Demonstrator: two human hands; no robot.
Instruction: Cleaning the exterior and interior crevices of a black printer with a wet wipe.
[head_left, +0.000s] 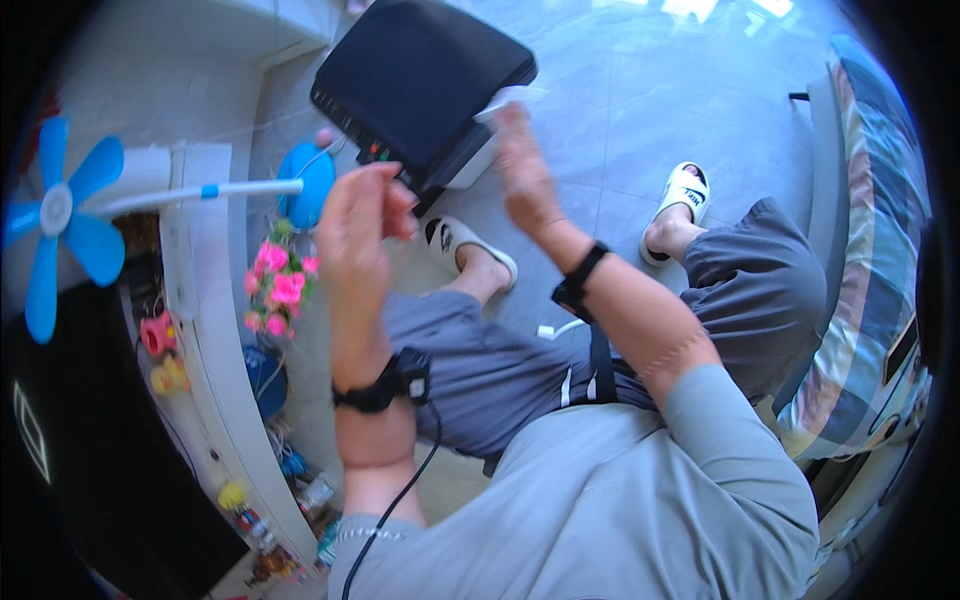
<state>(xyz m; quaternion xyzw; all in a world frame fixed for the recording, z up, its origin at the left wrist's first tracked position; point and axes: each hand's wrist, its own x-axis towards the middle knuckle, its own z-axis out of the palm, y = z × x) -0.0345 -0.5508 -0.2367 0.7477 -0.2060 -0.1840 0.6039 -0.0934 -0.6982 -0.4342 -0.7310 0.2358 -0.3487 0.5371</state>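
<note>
My right hand (529, 176) is blurred and reaches toward the right side of a black flatbed printer (427, 82). Its fingers hold a thin white wipe or tissue (517, 97) by the printer's edge; the exact material cannot be told. The printer stands on the floor with its lid down and a row of buttons along its left edge. Near the printer's lower left corner, my left hand (360, 225) is raised, fingers loosely bent and apart, with nothing seen in it. Both wrists wear black straps, and a cable runs from the left one.
A blue-bladed fan (56, 210) on a white pole leans over a white TV cabinet (217, 360) at left. Pink flowers (281, 289) stand beside it; small toys line the cabinet before a dark television (97, 450). A plaid-covered seat or bed (862, 300) is at right.
</note>
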